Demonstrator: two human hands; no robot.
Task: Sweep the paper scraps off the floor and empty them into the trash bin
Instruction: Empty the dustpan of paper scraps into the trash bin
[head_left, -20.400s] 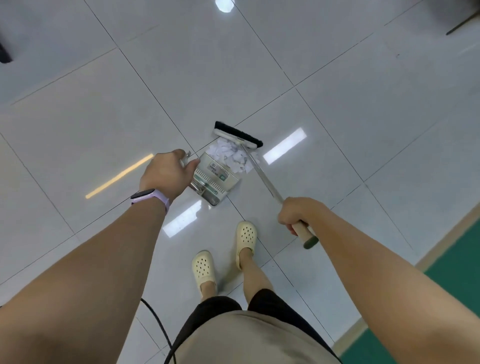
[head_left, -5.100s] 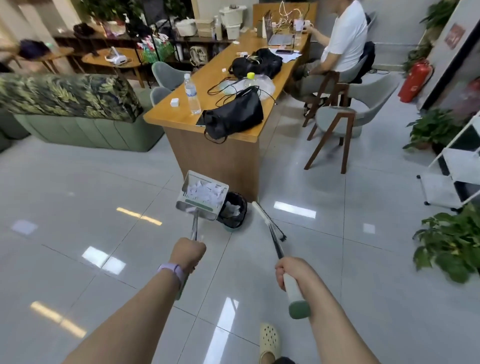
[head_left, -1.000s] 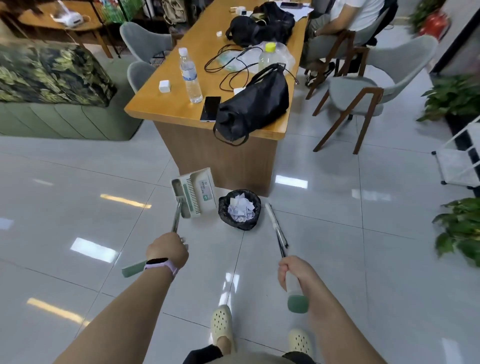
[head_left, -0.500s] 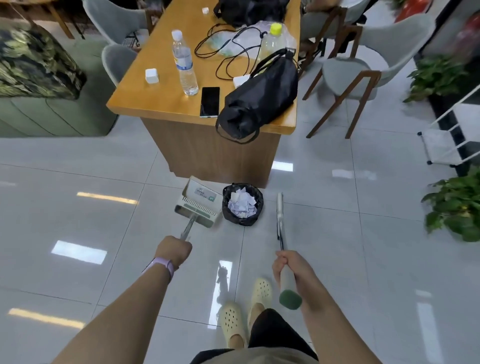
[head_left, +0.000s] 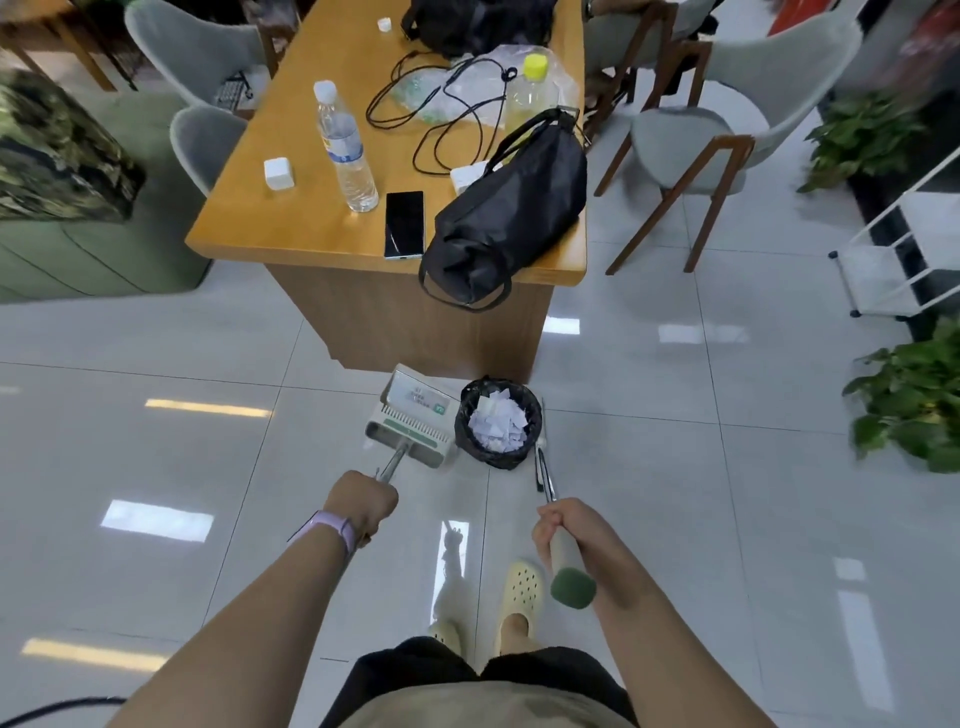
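A small black-lined trash bin (head_left: 472, 447) stands on the tiled floor at the foot of a wooden desk, with white paper scraps (head_left: 497, 422) piled inside it. Just left of the bin sits the white and green dustpan (head_left: 413, 422), flat on the floor and showing no scraps. My left hand (head_left: 359, 505) grips its metal handle. My right hand (head_left: 563, 530) grips the broom handle (head_left: 545, 475), whose shaft runs down past the bin's right side; the brush head is mostly hidden behind the bin.
The wooden desk (head_left: 311, 228) carries a black bag (head_left: 511, 218), a water bottle (head_left: 345, 150), a phone (head_left: 404, 222) and cables. Grey chairs (head_left: 696, 135) stand right of it, potted plants (head_left: 919, 400) and a white rack (head_left: 904, 260) at far right, a green sofa (head_left: 78, 244) at left.
The dustpan has come down from its tilted, raised position to lie flat on the floor beside the bin. The broom has swung upright next to the bin, and I have stepped closer.
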